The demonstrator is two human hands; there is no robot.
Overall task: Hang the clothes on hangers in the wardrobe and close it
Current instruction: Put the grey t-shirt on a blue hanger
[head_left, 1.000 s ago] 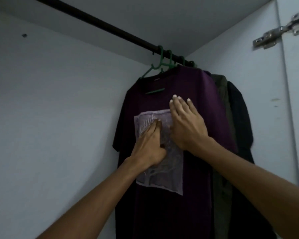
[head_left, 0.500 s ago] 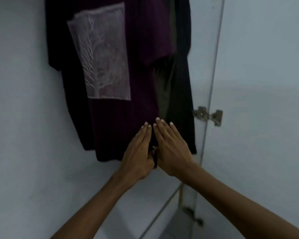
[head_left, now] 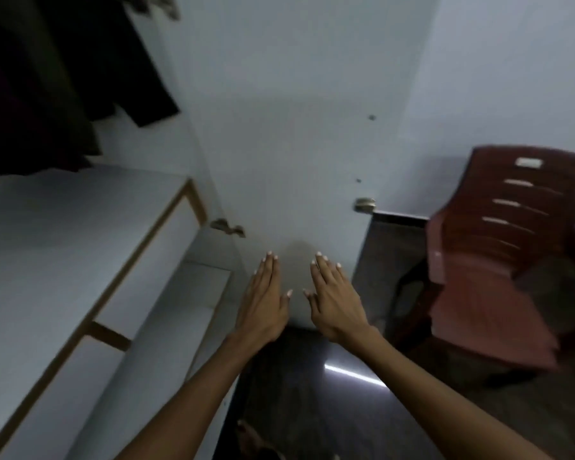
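I am looking down past my two bare arms at an open wardrobe door (head_left: 296,134), a tall pale panel standing edge-out from the cabinet; I will place everything else relative to it.

My left hand (head_left: 263,303) and right hand (head_left: 336,303) are held out side by side in front of the door's lower part, just apart from each other. Both are flat, fingers straight and close together, thumbs angled inward, and neither holds anything. I cannot tell whether the fingertips touch the panel or float just short of it.

To the left of the door, up in the cabinet, hang the dark clothes (head_left: 47,81); only their lower halves show, and the hangers and rail are out of view. Below them is a pale shelf (head_left: 63,227) with a wooden front edge. A metal hinge (head_left: 228,226) sits where the door meets the cabinet, and a small metal catch (head_left: 365,204) sits on the door's right edge. To the right of the door stands a maroon plastic chair (head_left: 498,260) on a dark glossy floor (head_left: 312,393).

I judge the hanging to be done, since no loose garment is visible. What remains is closing: the door stands wide open.
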